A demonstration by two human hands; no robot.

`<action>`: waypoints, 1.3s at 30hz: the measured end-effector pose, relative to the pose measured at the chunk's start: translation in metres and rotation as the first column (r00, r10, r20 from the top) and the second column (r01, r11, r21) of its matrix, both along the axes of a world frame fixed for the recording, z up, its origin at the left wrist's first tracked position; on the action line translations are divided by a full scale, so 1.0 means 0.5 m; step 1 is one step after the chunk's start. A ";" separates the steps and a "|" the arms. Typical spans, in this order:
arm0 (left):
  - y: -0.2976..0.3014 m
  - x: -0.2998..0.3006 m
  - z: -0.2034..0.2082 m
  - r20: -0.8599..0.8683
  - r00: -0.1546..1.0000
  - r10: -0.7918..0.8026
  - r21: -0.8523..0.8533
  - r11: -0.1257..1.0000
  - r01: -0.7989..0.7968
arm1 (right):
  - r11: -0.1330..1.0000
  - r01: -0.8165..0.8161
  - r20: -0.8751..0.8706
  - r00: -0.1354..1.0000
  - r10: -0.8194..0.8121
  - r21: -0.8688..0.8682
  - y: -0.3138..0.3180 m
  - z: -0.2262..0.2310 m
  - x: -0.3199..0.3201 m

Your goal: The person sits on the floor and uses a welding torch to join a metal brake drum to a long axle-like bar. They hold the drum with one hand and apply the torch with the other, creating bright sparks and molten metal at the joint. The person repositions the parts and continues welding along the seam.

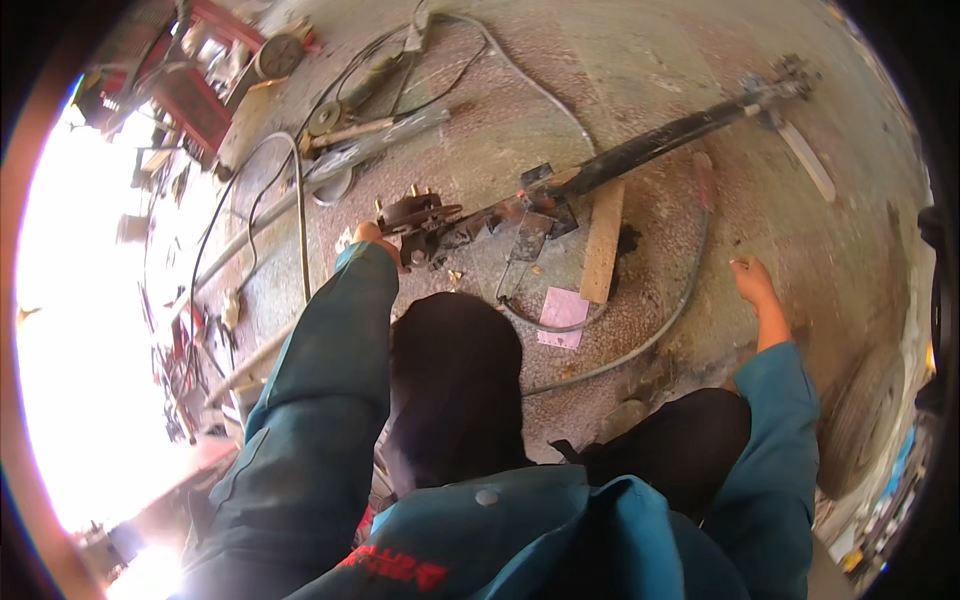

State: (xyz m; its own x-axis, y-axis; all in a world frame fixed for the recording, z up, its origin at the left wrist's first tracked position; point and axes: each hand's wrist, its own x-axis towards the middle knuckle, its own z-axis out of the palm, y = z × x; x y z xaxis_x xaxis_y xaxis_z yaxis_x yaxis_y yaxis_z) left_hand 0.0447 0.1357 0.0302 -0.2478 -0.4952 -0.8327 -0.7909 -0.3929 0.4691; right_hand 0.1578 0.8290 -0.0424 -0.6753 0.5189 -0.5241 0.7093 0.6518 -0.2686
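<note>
A long black axle beam [670, 140] lies slantwise across the floor. At its near left end is a dark, rusty wheel hub [408, 212] with brass-coloured studs pointing up. My left hand [374, 240] is closed on the left edge of this hub; its fingertips are partly hidden. Out to the right, above bare floor and apart from the axle, my right hand [756, 284] is closed with the fingers curled together. Whatever it may hold is too small to make out. A welding clamp or small metal block [530, 236] sits against the beam's middle.
A wooden plank [602, 245] props the beam, beside a pink paper sheet [563, 316]. A grey hose [690, 285] curves in front. An angle grinder [325, 118], metal bars [385, 140] and cables lie at the far left. Another wood strip [806, 162] lies far right.
</note>
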 end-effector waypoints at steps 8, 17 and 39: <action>-0.258 0.232 0.109 -0.338 0.913 0.227 0.216 0.963 -0.160 | 0.965 -0.133 -0.235 0.954 0.187 0.228 0.047 -0.206 -0.184; -0.215 0.418 0.393 -0.635 0.746 -0.200 -0.213 0.974 0.080 | 0.915 -0.313 0.055 0.949 0.309 0.254 -0.049 -0.214 -0.231; 0.082 0.229 0.558 -0.729 0.316 -0.607 -0.568 0.794 0.216 | 0.440 -0.567 -0.698 0.678 -0.230 -0.696 0.029 0.521 -0.251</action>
State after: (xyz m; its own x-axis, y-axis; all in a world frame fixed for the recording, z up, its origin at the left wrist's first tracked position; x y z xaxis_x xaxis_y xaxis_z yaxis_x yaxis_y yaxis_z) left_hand 0.1593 0.1769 0.3093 -0.9544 -0.2614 0.1442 0.0990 0.1784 0.9790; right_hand 0.0323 0.8435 0.2180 -0.9972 -0.0709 0.0227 -0.0148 -0.1094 -0.9939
